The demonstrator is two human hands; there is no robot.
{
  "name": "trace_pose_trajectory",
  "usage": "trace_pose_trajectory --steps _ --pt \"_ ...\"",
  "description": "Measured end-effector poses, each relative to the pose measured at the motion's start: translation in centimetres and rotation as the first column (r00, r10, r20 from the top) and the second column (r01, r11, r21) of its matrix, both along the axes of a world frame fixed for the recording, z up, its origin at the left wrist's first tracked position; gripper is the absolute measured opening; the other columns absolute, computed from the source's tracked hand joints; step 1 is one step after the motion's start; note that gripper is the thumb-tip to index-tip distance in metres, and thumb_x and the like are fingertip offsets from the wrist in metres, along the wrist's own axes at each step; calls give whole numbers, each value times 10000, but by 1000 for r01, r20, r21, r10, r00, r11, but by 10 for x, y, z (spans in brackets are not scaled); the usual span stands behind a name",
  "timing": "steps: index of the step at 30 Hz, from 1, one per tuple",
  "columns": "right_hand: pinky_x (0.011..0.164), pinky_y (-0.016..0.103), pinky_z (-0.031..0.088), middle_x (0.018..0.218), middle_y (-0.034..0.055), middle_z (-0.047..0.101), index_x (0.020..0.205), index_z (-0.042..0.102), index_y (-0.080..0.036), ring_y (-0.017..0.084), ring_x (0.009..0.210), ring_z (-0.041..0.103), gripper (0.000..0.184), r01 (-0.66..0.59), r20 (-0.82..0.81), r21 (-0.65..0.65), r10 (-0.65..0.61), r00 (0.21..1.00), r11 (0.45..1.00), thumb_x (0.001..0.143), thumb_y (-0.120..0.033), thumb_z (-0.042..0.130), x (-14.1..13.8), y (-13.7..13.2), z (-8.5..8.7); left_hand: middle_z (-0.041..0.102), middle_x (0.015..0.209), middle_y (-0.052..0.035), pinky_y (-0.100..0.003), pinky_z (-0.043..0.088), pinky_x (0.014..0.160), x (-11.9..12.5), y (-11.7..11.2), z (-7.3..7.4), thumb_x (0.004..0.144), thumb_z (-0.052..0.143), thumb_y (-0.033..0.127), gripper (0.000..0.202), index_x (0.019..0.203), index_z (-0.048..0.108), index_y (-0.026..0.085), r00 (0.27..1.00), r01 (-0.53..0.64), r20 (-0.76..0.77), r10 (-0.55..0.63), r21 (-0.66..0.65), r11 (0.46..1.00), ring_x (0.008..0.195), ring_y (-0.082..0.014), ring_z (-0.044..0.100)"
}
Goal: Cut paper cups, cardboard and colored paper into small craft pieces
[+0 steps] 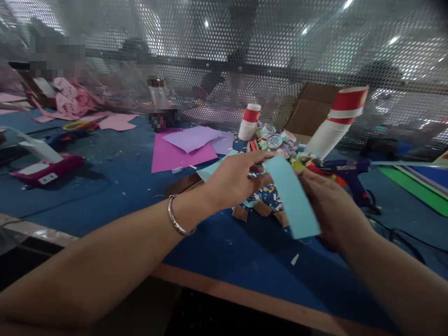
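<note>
A light blue paper strip [293, 200] slants between my two hands above the table. My left hand [233, 179], with a silver bangle at the wrist, has its fingers closed at the strip's upper left end. Along the right edge, my right hand [331, 207] grips the same strip, its fingertips partly hidden behind the paper. Beneath and behind the hands lie small brown cardboard pieces [262, 208] and many paper scraps. Just beyond my right hand rests a blue glue gun [350, 175], with a yellow and red item beside it that I cannot make out.
Purple sheets [192, 138] lie behind my left hand. Stacked paper cups [249, 122] and a taller, leaning stack [338, 122] stand at the back. A magenta power strip [47, 170] is at left, coloured sheets [416, 186] at right. A perforated metal screen [210, 60] borders the table.
</note>
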State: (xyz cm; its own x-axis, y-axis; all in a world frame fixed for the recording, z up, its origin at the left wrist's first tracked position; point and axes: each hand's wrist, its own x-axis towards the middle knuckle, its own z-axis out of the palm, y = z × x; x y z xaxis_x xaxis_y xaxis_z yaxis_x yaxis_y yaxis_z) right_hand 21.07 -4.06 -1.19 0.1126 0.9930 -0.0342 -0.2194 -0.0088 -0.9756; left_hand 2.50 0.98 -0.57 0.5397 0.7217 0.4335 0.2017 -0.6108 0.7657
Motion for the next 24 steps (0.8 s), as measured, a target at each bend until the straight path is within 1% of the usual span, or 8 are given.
trace_pose_trajectory --steps 2,4,7,11,14,21,22,24 --pt "460 177 469 682 -25 642 782 712 -177 75 507 545 305 -41 -32 -32 40 999 999 614 -320 923 -5 -3 -4 751 928 -47 -259 537 688 6 1 -2 865 625 178 160 987 729 166 994 14 112 -3 -102 995 803 -161 687" --pt "487 177 477 697 -31 646 833 720 -192 79 531 565 304 -54 9 6 54 998 999 650 -344 909 -6 -5 -7 712 746 -17 -242 524 625 9 2 0 880 581 145 122 814 683 156 976 33 214 33 -300 953 659 -128 654" --pt "595 231 541 779 -10 695 990 734 -241 135 658 655 257 -74 214 218 26 977 973 773 -346 825 -1 -12 -9 709 690 -32 -264 554 641 9 3 8 914 523 121 175 787 641 146 956 72 270 115 -594 801 607 -126 659" --pt "724 306 577 966 32 746 1196 692 -263 191 816 719 313 -132 595 453 -189 781 882 884 -241 691 6 -23 -8 717 696 -54 -264 538 615 5 4 14 935 502 107 232 740 621 145 954 102 263 145 -738 668 609 -130 660" --pt "702 303 567 1033 30 730 1295 630 -284 187 828 714 436 -205 695 547 -304 651 812 873 -203 703 8 -25 -10 725 689 -44 -258 531 615 3 6 12 918 574 121 187 755 663 137 961 128 250 116 -777 616 601 -126 663" --pt "719 328 528 875 22 672 982 691 -268 181 799 659 149 -387 745 629 -381 547 675 932 -144 627 10 -20 -7 729 637 -70 -232 549 638 3 3 12 907 678 192 212 726 716 90 990 144 127 -68 -839 524 591 -114 686" --pt "725 334 527 883 27 669 971 696 -271 189 819 659 152 -383 740 638 -396 543 667 931 -141 629 10 -21 -5 735 656 -71 -243 560 649 3 3 12 916 666 198 191 769 727 92 991 130 113 -65 -833 537 606 -121 693" --pt "752 350 531 921 40 659 968 705 -273 201 859 658 149 -371 732 651 -418 537 663 924 -146 643 10 -24 -3 739 696 -54 -271 582 659 3 4 11 929 644 213 145 883 735 110 995 65 97 15 -761 646 621 -129 694"
